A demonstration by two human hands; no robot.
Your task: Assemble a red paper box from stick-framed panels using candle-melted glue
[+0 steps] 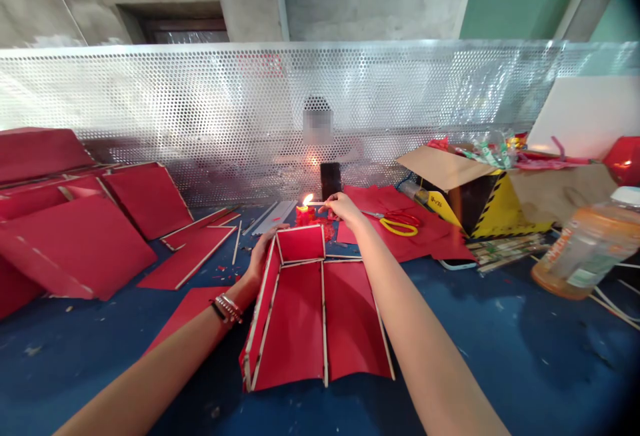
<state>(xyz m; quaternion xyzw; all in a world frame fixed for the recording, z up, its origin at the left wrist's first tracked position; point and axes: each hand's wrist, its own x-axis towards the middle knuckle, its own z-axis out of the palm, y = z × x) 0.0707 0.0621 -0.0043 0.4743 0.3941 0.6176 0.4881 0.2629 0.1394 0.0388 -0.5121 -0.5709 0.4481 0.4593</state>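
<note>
A red paper box frame (297,319), edged with thin pale wooden sticks, rests in front of me with its inside facing up. My left hand (261,253) is closed on its far left side, the fingers partly hidden behind the panel. Beyond the frame, my right hand (343,208) pinches a thin pale stick (317,203), whose tip is at the flame of a lit red candle (303,215). Red crumbs of wax (326,229) lie around the candle. A dark phone (331,180) stands upright just behind my right hand.
Red panels (75,236) are stacked at left. Red sheets (430,243) and yellow-handled scissors (399,224) lie right of the candle. Further right are an open cardboard box (510,203), a stick bundle (510,251) and a plastic jar (587,246). A perforated metal screen (225,123) bounds the blue table's back.
</note>
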